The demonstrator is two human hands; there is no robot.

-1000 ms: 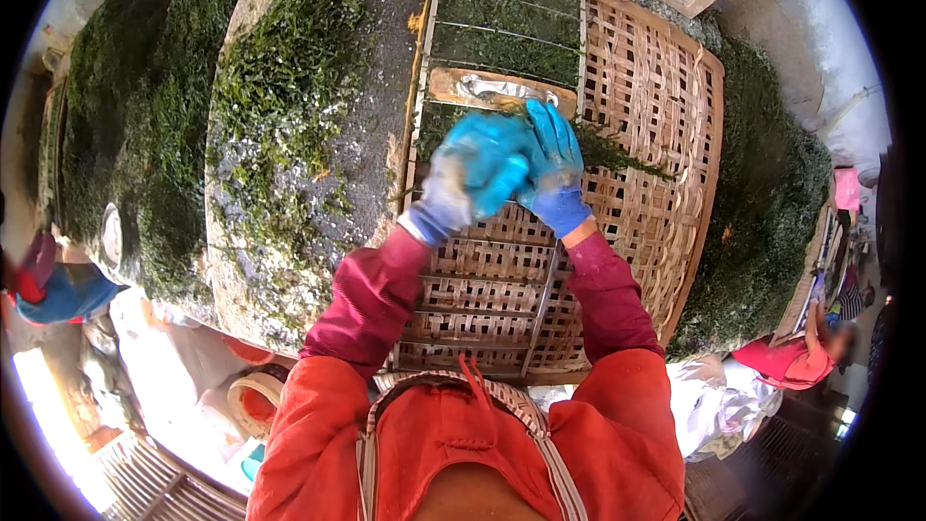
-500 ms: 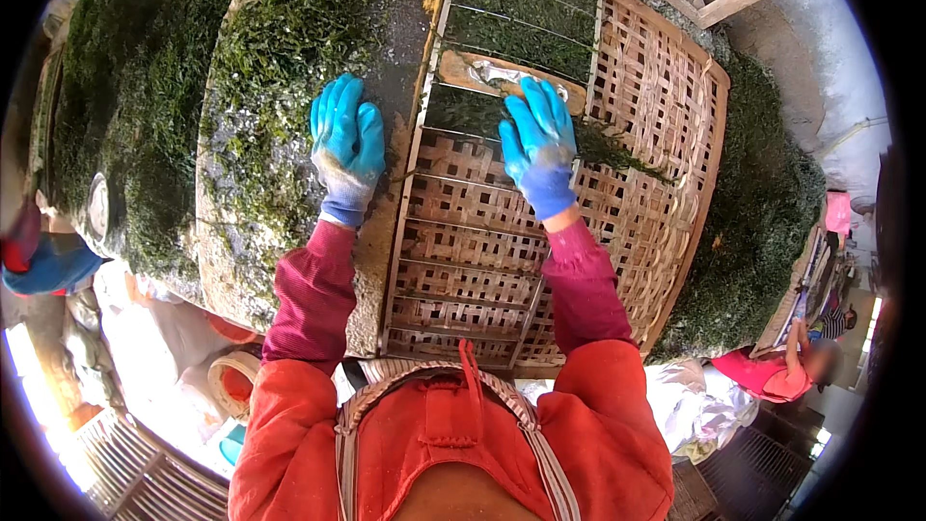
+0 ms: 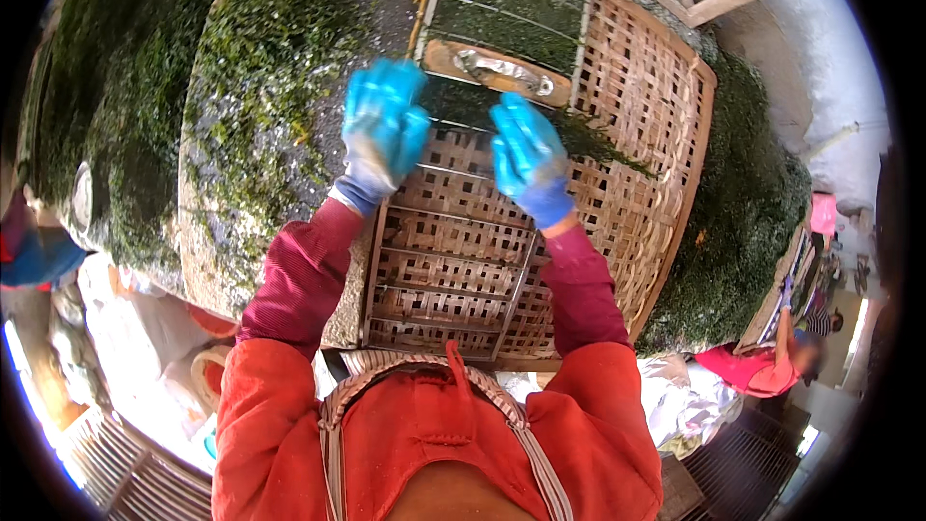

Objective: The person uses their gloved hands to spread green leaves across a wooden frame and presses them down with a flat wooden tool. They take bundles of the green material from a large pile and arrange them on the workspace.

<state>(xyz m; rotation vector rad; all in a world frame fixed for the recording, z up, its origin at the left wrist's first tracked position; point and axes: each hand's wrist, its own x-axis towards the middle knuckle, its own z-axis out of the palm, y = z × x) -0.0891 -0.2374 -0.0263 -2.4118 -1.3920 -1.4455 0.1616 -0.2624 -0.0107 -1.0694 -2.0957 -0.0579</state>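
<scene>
The rack (image 3: 637,154), a big woven tray with a wooden rim, lies before the person. Left of it is the slab (image 3: 371,14), strewn with loose greens (image 3: 280,68). The left pile (image 3: 125,87), dark and thick, is farther left of the rack; the right pile (image 3: 738,222) runs along the rack's right rim. On the rack's left part lies the frame (image 3: 513,297), split by thin bars into strips: the far strips hold an even layer (image 3: 511,2) of greens, the near ones show the rack's weave. Well apart to the right of the rack is a co-worker (image 3: 748,371) in a red top. The left hand (image 3: 381,121), in a blue glove, is at the rack's left edge; it is blurred, its palm hidden, so I cannot tell whether it grasps any greens. The right hand (image 3: 529,145), gloved alike, is over the rack, by the frame's right side, fingers extended, not clenched; I cannot tell if it touches anything. The paddle (image 3: 498,75), wood with a metal handle, lies across the frame toward the rack's far side, beyond the right hand. A thin trail (image 3: 612,150) of greens lies on the rack's middle
</scene>
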